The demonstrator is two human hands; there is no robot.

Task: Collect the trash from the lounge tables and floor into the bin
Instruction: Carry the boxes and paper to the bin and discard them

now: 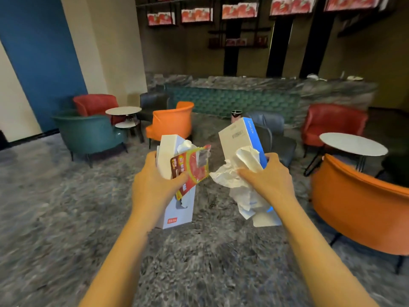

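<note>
My left hand [155, 182] grips a white box [168, 151] together with a red and yellow snack wrapper [194, 167]; a bit of tissue pokes out above them. My right hand [270, 176] holds a white and blue carton [239, 138] and crumpled white tissue paper [234, 173] that hangs below the fingers. Both hands are raised in front of me over the grey floor. A small dark bin [236, 114] stands far ahead, near the counter, partly hidden behind the carton.
Lounge chairs surround the open carpet: an orange chair [363, 209] close on my right, another orange chair [171, 122] ahead, a teal chair [88, 134] at left. Round white tables stand at left [123, 111] and right [352, 144]. A marble counter [243, 85] runs along the back.
</note>
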